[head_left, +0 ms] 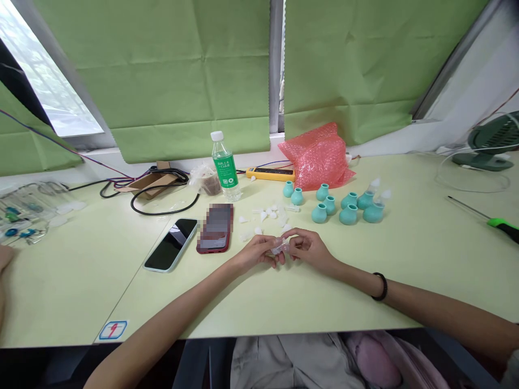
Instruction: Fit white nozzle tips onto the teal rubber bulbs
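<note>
My left hand point(255, 253) and my right hand point(308, 248) meet over the middle of the pale green table point(405, 270). Together they pinch a small clear plastic piece point(280, 247) between their fingertips. Just beyond them lies a scatter of small white and clear plastic parts point(270, 216). Several teal rubber bulbs point(344, 208) stand behind to the right, two of them with clear tips fitted. A black band sits on my right wrist.
Two phones point(170, 244) point(215, 229) lie left of my hands. At the back stand a water bottle point(225, 167), a pink bubble-wrap bag point(320, 156), a yellow power strip point(271, 173) and cables. A green-handled screwdriver point(500, 224) lies at far right, a fan point(492, 140) behind.
</note>
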A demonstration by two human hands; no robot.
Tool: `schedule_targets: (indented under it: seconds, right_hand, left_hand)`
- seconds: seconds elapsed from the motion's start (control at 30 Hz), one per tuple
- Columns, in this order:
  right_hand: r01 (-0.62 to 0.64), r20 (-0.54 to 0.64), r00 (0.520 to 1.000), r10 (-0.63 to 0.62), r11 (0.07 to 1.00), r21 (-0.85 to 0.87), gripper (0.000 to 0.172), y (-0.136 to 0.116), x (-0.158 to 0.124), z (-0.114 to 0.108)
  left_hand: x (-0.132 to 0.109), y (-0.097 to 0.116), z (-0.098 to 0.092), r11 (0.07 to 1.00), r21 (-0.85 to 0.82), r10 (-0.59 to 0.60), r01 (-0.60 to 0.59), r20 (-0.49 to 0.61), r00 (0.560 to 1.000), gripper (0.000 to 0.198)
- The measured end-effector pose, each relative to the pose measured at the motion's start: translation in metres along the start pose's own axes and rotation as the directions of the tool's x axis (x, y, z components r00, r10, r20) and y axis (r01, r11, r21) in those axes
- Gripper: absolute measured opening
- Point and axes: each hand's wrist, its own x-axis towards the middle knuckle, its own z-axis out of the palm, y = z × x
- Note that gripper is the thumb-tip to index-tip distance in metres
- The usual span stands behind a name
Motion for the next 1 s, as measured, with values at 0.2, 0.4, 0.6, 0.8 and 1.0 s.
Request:
schedule_targets:
  seconds: [0.2,0.4,0.6,0.8,1.0]
  right_hand:
    - [0.003,-0.002,1.000,-0.003,1.000,0.012,0.030,-0.0007,0.0001,0.0005]
    - [0.007,0.008,1.000,-0.008,1.000,0.028,0.027,0.0009,0.0000,0.0004]
    - [0.004,0.006,1.000,-0.004,0.999,0.034,0.024,-0.0003,0.0005,0.0000]
    - [-0.012,-0.019,1.000,0.013,0.999,0.040,0.026,-0.0019,0.0004,0.0005]
    - [0.000,-0.016,1.000,0.001,0.999,0.042,0.025,-0.0020,0.0007,0.0014]
  left_hand:
    - [-0.0004,-0.0004,-0.0017,1.000,-0.007,0.018,-0.018,-0.002,1.000,0.032]
    - [-0.0005,-0.0012,-0.0028,0.999,-0.003,0.040,-0.040,-0.013,0.999,0.030]
    - [-0.0002,-0.0022,0.0004,0.999,-0.013,0.048,-0.049,-0.031,0.998,0.031]
    - [0.0026,-0.0068,-0.0012,0.996,-0.079,0.026,-0.030,-0.048,0.998,0.039]
    - [0.0031,-0.0061,-0.0037,0.993,-0.115,0.022,-0.026,-0.034,0.999,0.027]
